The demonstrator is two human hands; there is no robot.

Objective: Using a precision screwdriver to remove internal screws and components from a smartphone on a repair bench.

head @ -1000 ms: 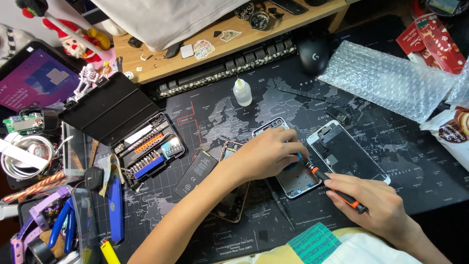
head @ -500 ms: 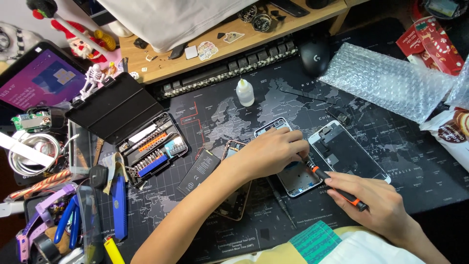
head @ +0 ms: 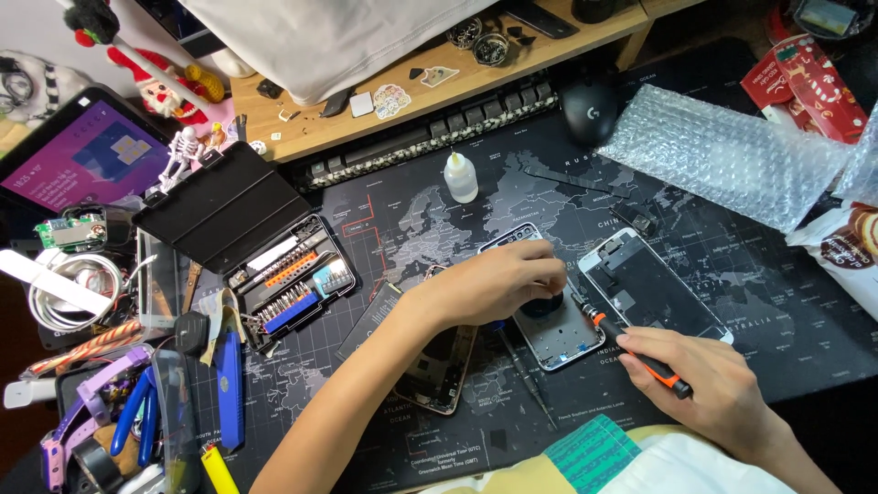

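Your left hand (head: 498,285) lies flat-curled over the opened phone body (head: 549,316), fingers bent down and pressing on it near its middle — a hold that pins the part to the mat (head: 384,210) so it cannot slide under the tool. It grips nothing; it only bears down.

Your right hand (head: 713,389) is closed around an orange-and-black screwdriver (head: 631,352), held like a pen, with the shaft slanting up and left so the tip meets the phone body's right edge just beside your left fingertips. The low angle suggests you are working at a small screw near that edge, though the tip itself is too small to tell.

The phone body sits on the dark map-printed mat in front of you, with the lifted screen panel (head: 654,293) lying face up just to its right, close but apart — kept near, probably so it stays within reach. Another opened phone (head: 444,361) rests under your left forearm. A bit set in an open case (head: 288,284) lies to the left, a small white bottle (head: 460,177) stands behind, and a sheet of bubble wrap (head: 722,155) is spread at the far right.
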